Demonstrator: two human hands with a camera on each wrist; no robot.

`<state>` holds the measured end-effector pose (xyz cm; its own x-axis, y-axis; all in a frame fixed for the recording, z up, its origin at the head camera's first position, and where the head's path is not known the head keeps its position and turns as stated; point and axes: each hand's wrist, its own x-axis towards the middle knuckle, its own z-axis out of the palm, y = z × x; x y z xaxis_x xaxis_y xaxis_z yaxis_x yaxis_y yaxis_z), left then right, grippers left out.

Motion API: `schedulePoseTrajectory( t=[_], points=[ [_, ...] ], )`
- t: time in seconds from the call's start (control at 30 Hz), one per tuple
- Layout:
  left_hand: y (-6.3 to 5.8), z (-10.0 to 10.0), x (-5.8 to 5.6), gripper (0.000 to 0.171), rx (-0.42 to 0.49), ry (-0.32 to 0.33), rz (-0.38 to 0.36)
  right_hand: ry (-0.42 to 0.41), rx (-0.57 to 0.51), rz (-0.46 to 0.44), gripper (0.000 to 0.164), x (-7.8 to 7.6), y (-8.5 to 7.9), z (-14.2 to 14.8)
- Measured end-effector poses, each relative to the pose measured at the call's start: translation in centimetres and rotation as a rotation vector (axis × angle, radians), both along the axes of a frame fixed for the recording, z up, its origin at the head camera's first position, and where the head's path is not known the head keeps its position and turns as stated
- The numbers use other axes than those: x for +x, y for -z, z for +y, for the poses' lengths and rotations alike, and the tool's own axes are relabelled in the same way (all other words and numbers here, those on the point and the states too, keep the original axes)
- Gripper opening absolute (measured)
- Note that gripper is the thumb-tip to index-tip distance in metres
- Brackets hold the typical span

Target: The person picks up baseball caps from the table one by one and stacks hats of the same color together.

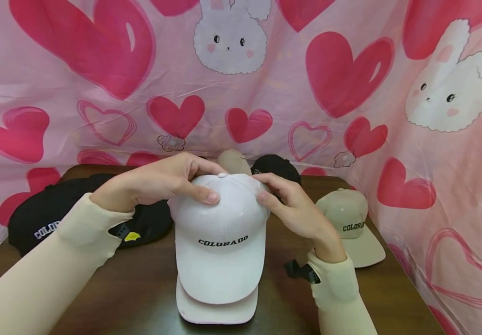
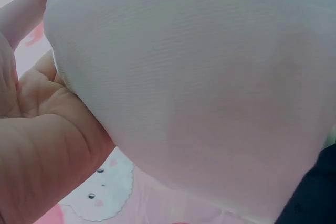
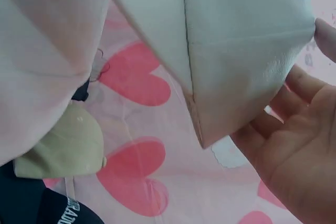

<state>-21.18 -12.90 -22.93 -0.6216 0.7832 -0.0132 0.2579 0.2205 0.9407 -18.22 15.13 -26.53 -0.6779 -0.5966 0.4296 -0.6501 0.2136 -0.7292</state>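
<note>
White cap (image 1: 224,218): "COLORADO", black capitals, across front. Beige cap (image 1: 345,209), near right edge of table (image 1: 291,307): "COLORA", black, ending unclear. Left-edge black cap (image 1: 31,211): "COLO", white, remainder covered. Far-edge black cap (image 1: 278,165): lettering too small.

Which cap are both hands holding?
The upper white COLORADO cap, front and center: the left hand and right hand pinch its crown. The cap beneath shows mainly its brim.
</note>
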Motion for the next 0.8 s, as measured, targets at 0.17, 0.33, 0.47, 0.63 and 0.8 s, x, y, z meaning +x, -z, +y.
schedulePoseTrajectory(
  t=[0.17, 0.33, 0.47, 0.63, 0.8],
  points=[
    [0.7, 0.1, -0.1, 0.043, -0.009, -0.01, -0.03, -0.041, -0.028, -0.11, 0.017, -1.1, 1.7, 0.7],
    [1.6, 0.0, -0.2, 0.043, -0.021, -0.016, -0.048, -0.062, -0.019, -0.155, 0.015, -1.7, 2.4, 1.0],
    [2.6, -0.2, -0.4, 0.043, -0.032, -0.045, -0.066, -0.071, 0.007, -0.188, 0.015, -1.9, 2.7, 1.0],
    [3.9, -0.9, -0.3, 0.045, -0.039, -0.099, -0.072, -0.065, 0.044, -0.196, 0.014, -1.7, 2.3, 0.8],
    [5.1, -2.0, -0.3, 0.05, -0.01, -0.122, -0.05, -0.056, 0.055, -0.213, 0.013, -1.0, 1.2, 0.5]
  ],
)
